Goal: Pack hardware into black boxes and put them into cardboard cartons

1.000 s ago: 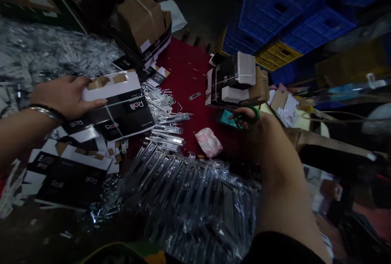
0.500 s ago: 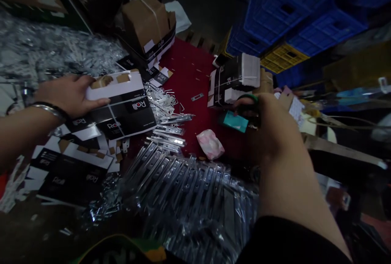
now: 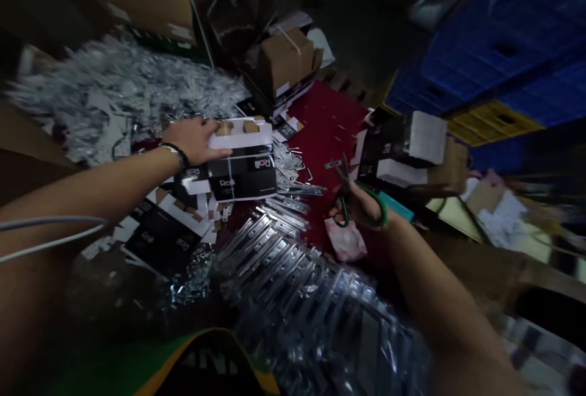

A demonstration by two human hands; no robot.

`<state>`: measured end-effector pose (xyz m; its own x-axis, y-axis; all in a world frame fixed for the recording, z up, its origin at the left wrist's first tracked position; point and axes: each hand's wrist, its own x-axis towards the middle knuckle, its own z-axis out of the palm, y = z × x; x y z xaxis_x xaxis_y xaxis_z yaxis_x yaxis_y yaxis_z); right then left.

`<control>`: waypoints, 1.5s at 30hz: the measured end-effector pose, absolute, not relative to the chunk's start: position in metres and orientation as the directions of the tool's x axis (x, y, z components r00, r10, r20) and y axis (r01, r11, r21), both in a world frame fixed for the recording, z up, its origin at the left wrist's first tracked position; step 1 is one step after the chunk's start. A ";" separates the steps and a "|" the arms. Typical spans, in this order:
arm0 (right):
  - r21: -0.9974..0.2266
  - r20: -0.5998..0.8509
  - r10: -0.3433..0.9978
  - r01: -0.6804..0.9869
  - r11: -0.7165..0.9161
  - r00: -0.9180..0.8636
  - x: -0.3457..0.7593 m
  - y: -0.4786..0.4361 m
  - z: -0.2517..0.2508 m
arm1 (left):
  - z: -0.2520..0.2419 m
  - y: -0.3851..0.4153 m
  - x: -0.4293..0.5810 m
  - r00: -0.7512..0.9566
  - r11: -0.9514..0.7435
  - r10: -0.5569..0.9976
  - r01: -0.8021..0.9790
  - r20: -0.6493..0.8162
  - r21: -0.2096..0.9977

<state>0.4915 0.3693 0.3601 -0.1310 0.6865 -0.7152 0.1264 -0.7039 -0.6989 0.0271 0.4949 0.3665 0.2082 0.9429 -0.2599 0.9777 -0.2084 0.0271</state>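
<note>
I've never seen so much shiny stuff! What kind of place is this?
It looks like a small packing workshop. There's a big heap of metal fittings wrapped in clear plastic, black-and-white Roll card packaging, and green-handled scissors for cutting.

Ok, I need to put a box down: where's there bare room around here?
The red cloth has a bare patch between the brown carton, the black boxes and the loose steel brackets. Small metal bits dot it. Crowded below, where plastic-wrapped brackets pile, and left, among black Roll sleeves.
</note>
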 end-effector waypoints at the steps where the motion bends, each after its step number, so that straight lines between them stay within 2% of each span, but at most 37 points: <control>1: -0.718 -0.686 0.696 0.041 -0.695 -0.213 0.474 0.372 0.364 | 0.368 0.494 0.028 0.207 -0.208 0.944 0.978 -0.256 0.022; 3: -0.688 -0.666 0.666 -0.068 -0.723 -0.337 0.438 0.376 0.370 | 0.373 0.492 0.030 0.206 -0.215 0.948 0.977 -0.242 -0.010; 5: -0.678 -0.646 0.651 -0.093 -0.729 -0.399 0.403 0.375 0.371 | 0.377 0.492 0.030 0.211 -0.225 0.952 0.974 -0.223 -0.040; 10: -0.783 -0.501 0.701 -0.078 -0.617 -0.507 0.338 0.352 0.362 | 0.380 0.494 0.030 0.234 -0.244 0.942 0.970 -0.242 -0.012; 14: -0.682 -0.544 0.564 -0.064 -0.728 -0.621 0.300 0.330 0.353 | 0.376 0.495 0.028 0.256 -0.255 0.941 0.966 -0.220 0.034; 16: -0.689 -0.562 0.585 -0.060 -0.722 -0.584 0.280 0.319 0.345 | 0.374 0.496 0.026 0.253 -0.245 0.940 0.968 -0.229 0.061; 19: -0.808 -0.515 0.763 -0.077 -0.585 -0.389 0.255 0.308 0.328 | 0.371 0.498 0.023 0.266 -0.248 0.940 0.962 -0.212 0.111; 21: -0.854 -0.469 0.833 -0.091 -0.513 -0.294 0.243 0.308 0.318 | 0.370 0.498 0.021 0.281 -0.259 0.942 0.956 -0.185 0.135; 33: -0.937 -0.347 0.935 -0.009 -0.349 -0.068 0.201 0.368 0.313 | 0.363 0.502 0.015 0.306 -0.258 0.944 0.917 -0.121 0.305; 36: -0.953 -0.300 0.953 0.028 -0.301 0.042 0.189 0.358 0.319 | 0.365 0.503 0.013 0.292 -0.231 0.947 0.908 -0.133 0.349; 39: -0.966 -0.258 0.960 -0.001 -0.259 0.106 0.174 0.326 0.323 | 0.367 0.507 0.010 0.315 -0.246 0.939 0.898 -0.142 0.366; 45: -0.857 -0.491 0.868 -0.225 -0.464 0.079 0.116 0.266 0.306 | 0.364 0.516 0.005 0.333 -0.259 0.933 0.887 -0.139 0.383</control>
